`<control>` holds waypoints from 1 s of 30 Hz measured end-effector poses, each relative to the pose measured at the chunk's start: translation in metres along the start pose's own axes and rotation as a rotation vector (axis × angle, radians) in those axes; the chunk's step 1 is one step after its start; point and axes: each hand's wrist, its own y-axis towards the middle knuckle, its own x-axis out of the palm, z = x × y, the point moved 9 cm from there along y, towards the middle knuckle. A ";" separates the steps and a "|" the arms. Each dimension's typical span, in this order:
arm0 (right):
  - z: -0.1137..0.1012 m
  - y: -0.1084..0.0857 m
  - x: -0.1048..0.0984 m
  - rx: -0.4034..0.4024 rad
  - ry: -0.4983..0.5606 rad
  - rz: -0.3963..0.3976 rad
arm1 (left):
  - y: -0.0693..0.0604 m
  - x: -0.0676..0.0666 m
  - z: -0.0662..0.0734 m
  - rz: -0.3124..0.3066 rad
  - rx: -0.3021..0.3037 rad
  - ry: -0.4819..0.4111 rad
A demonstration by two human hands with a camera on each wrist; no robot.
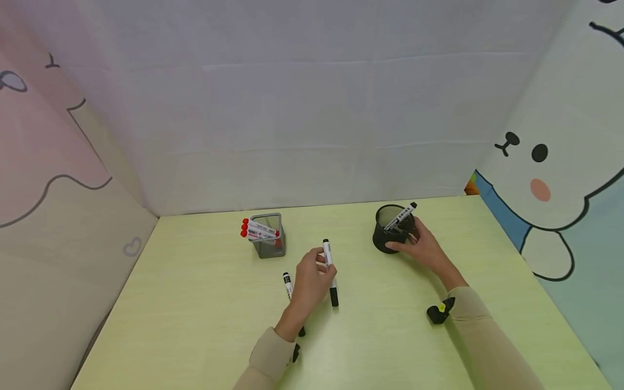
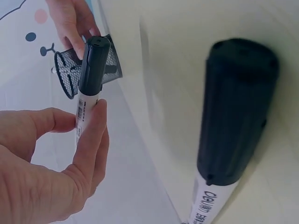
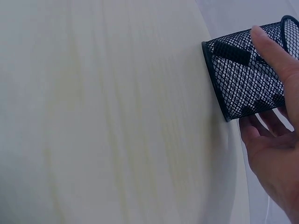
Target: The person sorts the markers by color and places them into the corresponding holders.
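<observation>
My left hand [image 1: 312, 276] pinches a black-capped white marker [image 1: 327, 252] between thumb and fingers, near the middle of the table. In the left wrist view, the marker's black cap [image 2: 95, 65] points up past the fingertips. A second black-capped marker [image 1: 287, 283] lies on the table, partly hidden under my left wrist. At the right, my right hand [image 1: 423, 250] holds a round black mesh pen cup [image 1: 382, 238] by its side, thumb and fingers around it. One black-ended marker [image 1: 401, 216] leans inside that cup, its upper end above the rim.
A square grey mesh pen holder [image 1: 271, 249] stands at the back left of the pale table [image 1: 195, 303]. Several red-capped markers [image 1: 258, 229] lean in it, sticking out leftward. A white cloth wall [image 1: 312, 108] rises behind the table's far edge.
</observation>
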 end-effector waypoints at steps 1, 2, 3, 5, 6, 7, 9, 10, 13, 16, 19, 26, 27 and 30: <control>0.000 0.000 0.000 0.001 0.001 -0.001 | 0.001 0.000 0.001 0.004 0.008 -0.006; 0.000 0.000 0.000 -0.001 0.001 -0.003 | 0.002 0.000 0.003 0.008 0.017 -0.014; 0.000 0.000 0.000 -0.001 0.000 -0.003 | 0.003 0.000 0.005 0.012 0.027 -0.021; 0.000 0.000 0.000 -0.002 0.002 -0.004 | 0.005 0.001 0.008 0.017 0.043 -0.036; 0.000 0.000 0.000 -0.003 0.001 -0.004 | 0.006 0.001 0.010 0.018 0.048 -0.041; 0.000 0.000 0.000 -0.003 0.001 -0.005 | 0.007 0.002 0.012 0.017 0.052 -0.045; 0.000 -0.001 0.000 0.000 -0.003 -0.004 | 0.009 0.002 0.017 0.017 0.055 -0.052; 0.000 -0.001 0.000 0.002 -0.006 -0.006 | 0.010 0.002 0.018 0.017 0.057 -0.055; 0.000 -0.001 0.000 0.013 -0.016 -0.009 | 0.013 0.003 0.023 0.018 0.060 -0.061; 0.000 -0.001 0.001 0.015 -0.019 -0.013 | 0.016 0.002 0.027 0.024 0.075 -0.063; -0.001 -0.001 0.002 0.010 -0.017 -0.015 | 0.019 0.002 0.031 0.032 0.095 -0.065; 0.001 0.000 0.001 0.018 -0.023 -0.009 | 0.025 0.003 0.038 0.048 0.134 -0.076; 0.001 0.000 0.001 0.019 -0.025 -0.008 | 0.026 0.003 0.039 0.048 0.137 -0.079; 0.002 0.001 0.001 0.018 -0.023 -0.006 | 0.028 0.005 0.042 0.045 0.151 -0.081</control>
